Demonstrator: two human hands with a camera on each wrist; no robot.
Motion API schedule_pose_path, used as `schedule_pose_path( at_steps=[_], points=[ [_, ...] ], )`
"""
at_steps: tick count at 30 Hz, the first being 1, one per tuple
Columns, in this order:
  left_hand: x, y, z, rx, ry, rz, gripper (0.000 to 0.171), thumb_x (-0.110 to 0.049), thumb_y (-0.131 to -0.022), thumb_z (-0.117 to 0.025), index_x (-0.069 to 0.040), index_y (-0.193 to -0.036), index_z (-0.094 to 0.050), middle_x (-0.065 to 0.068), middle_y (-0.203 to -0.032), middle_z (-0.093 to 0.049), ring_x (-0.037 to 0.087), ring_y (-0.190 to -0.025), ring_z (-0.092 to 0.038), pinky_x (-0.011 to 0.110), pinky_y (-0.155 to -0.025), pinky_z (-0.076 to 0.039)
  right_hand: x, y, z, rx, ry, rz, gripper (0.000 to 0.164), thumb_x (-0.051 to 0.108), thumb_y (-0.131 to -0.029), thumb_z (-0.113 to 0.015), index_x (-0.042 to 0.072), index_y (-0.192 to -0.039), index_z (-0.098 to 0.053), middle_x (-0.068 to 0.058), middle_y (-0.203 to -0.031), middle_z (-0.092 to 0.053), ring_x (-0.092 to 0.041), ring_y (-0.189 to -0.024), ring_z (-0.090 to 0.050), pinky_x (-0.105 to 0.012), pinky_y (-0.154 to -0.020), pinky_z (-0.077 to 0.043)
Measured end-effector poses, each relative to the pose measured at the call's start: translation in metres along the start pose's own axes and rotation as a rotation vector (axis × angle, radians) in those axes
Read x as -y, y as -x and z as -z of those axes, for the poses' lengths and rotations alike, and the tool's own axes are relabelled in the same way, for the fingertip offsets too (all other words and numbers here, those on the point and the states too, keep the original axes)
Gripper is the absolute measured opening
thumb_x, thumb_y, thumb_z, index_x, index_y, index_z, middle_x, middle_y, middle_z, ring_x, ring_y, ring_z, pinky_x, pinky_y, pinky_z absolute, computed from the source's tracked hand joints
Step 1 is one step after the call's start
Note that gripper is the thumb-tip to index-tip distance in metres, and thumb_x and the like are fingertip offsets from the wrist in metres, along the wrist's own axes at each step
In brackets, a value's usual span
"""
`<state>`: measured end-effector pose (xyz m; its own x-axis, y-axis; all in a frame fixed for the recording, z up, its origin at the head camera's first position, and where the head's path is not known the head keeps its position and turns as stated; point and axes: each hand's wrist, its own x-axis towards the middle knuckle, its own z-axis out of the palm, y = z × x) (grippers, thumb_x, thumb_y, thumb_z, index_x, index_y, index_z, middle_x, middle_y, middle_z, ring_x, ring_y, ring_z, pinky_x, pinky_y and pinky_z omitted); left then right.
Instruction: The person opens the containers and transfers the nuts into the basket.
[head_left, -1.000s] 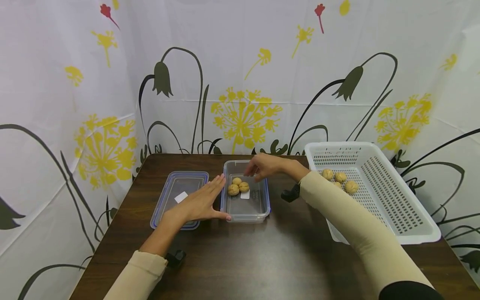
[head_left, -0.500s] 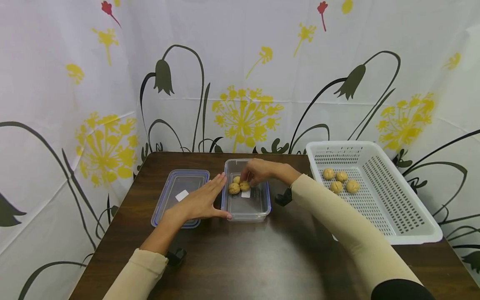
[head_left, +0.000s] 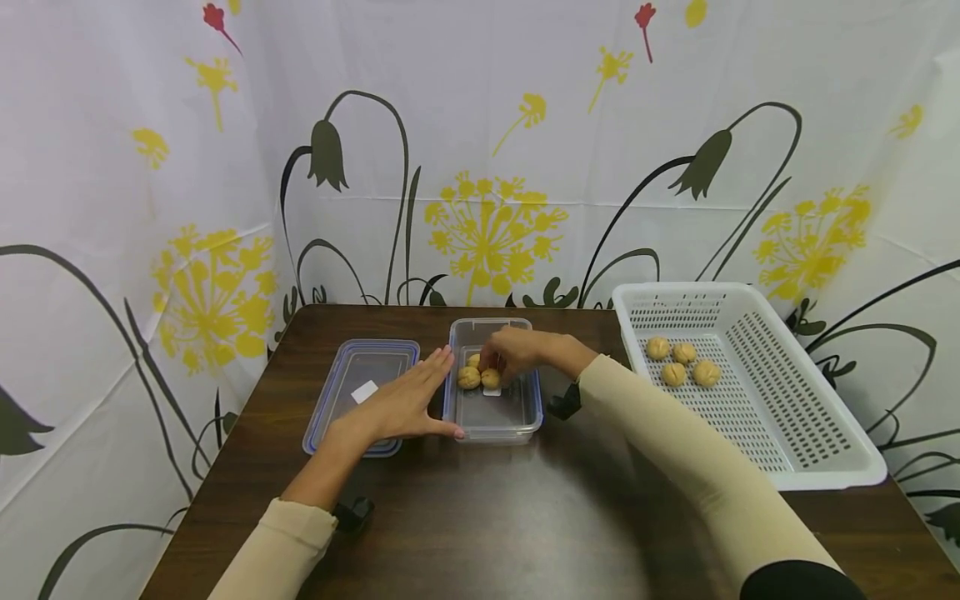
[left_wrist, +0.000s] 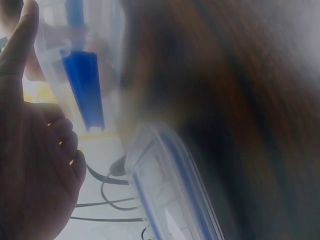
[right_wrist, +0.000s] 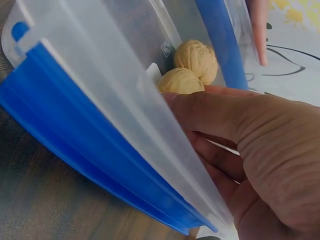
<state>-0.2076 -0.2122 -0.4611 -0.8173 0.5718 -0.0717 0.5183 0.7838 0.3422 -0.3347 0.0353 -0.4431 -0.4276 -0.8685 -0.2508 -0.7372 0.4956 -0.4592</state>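
A clear plastic food container [head_left: 495,421] with blue side clips stands on the table and holds three walnuts. My right hand [head_left: 517,350] reaches into it over the right wall, and its thumb and fingers pinch one walnut [right_wrist: 181,81]. Another walnut [right_wrist: 196,60] lies against that one in the right wrist view; the third [head_left: 474,360] is partly hidden behind the fingers in the head view. With fingers straight and thumb spread, my left hand [head_left: 401,404] rests at the container's left side, near a blue clip [left_wrist: 82,85].
Left of the container lies its clear lid [head_left: 365,367] with a blue seal, partly under my left hand. On the right stands a white perforated basket [head_left: 772,400] with several walnuts [head_left: 707,373]. A flowered curtain hangs behind the dark wooden table [head_left: 480,517].
My right hand has come down from above the container to a walnut and taken hold of it. That walnut has shifted slightly towards me. My left hand has stayed in place.
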Motion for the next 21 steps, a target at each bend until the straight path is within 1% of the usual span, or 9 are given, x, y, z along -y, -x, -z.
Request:
schedule_pose_path(
  at_steps=[5,13,18,21],
  points=[
    [-0.0008,0.0006,0.0008,-0.001,0.006,0.002,0.127,-0.071,-0.087,-0.075,0.004,-0.167,-0.012,0.021,-0.177,-0.005,0.038,-0.163,-0.009,0.058,-0.129,-0.02,-0.0015,-0.0038,-0.0048,-0.025,0.058,0.007,0.032,0.008,-0.086,-0.089,0.004,-0.116,-0.078,-0.005,-0.106,-0.08,-0.013,-0.094,-0.075,-0.023,-0.085,-0.06],
    [-0.0018,0.0008,0.001,0.001,0.005,0.01,0.126,-0.071,-0.086,-0.075,0.004,-0.167,-0.013,0.021,-0.177,-0.006,0.037,-0.163,-0.01,0.059,-0.129,-0.02,-0.0011,-0.0036,-0.0074,-0.041,0.042,-0.005,0.032,0.009,-0.085,-0.09,0.003,-0.115,-0.079,-0.006,-0.106,-0.08,-0.014,-0.094,-0.075,-0.024,-0.087,-0.06],
    [-0.0021,0.0011,0.0006,0.0,0.01,0.01,0.126,-0.071,-0.086,-0.075,0.004,-0.167,-0.013,0.021,-0.177,-0.006,0.038,-0.163,-0.01,0.059,-0.129,-0.02,-0.001,-0.0017,-0.0055,-0.046,0.045,0.017,0.032,0.01,-0.085,-0.09,0.003,-0.114,-0.079,-0.006,-0.105,-0.081,-0.012,-0.093,-0.075,-0.022,-0.085,-0.06],
    [-0.0014,0.0017,0.0003,-0.005,0.012,0.009,0.127,-0.071,-0.087,-0.075,0.005,-0.167,-0.013,0.022,-0.176,-0.007,0.039,-0.163,-0.011,0.06,-0.128,-0.021,-0.0015,0.0,-0.0028,-0.055,0.024,0.036,0.031,0.01,-0.085,-0.089,0.003,-0.114,-0.08,-0.005,-0.103,-0.081,-0.011,-0.091,-0.075,-0.022,-0.083,-0.06]
  ],
)
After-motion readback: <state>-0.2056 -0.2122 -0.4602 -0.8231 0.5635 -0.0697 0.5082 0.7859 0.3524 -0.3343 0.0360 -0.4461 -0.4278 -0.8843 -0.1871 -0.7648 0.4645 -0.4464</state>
